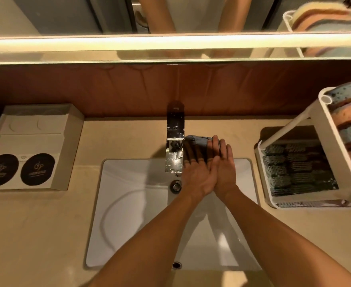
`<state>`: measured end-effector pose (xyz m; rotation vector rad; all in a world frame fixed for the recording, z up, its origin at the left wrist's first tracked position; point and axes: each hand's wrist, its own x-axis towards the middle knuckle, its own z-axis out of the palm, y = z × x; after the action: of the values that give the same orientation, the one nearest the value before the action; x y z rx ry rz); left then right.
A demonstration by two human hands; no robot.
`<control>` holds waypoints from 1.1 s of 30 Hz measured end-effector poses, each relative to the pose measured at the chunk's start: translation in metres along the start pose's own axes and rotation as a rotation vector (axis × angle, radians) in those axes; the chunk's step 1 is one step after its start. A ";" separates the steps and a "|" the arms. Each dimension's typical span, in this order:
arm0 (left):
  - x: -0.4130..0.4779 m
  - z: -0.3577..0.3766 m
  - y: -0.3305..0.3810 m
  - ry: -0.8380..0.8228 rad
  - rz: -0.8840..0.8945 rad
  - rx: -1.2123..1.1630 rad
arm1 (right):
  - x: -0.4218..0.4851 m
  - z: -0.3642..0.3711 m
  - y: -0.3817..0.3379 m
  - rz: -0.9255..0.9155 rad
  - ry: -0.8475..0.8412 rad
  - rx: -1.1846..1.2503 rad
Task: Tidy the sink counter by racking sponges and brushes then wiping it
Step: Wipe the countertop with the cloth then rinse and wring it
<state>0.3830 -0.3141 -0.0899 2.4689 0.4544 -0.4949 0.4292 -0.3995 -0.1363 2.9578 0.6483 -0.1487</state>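
Grey cloth [198, 139] pressed onto bench [46, 224] beside tap [174, 141] by L hand [197, 177] and R hand [224, 162], fingers straight. Sponges [348, 125] stacked in rack [323, 146], rt.

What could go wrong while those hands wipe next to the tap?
The cloth is pressed right beside the faucet, so the left hand might bump it.
A wide swipe rightward by the right hand could hit the rack and maybe shake its stacked sponges loose.
The cloth lies near the sink rim and might slip in.
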 end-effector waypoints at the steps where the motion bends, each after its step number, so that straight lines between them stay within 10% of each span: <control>1: 0.000 -0.002 0.002 0.000 -0.002 0.029 | 0.001 0.002 0.001 -0.008 0.016 0.014; 28: 0.090 0.012 0.021 0.218 0.078 0.124 | 0.070 0.012 0.025 0.116 -0.013 0.037; 33: 0.110 0.004 0.024 0.188 0.009 0.037 | 0.070 0.012 0.029 0.033 0.198 0.180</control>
<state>0.4882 -0.3125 -0.1301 2.5637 0.5123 -0.2705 0.5035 -0.3984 -0.1536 3.1837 0.6390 0.0960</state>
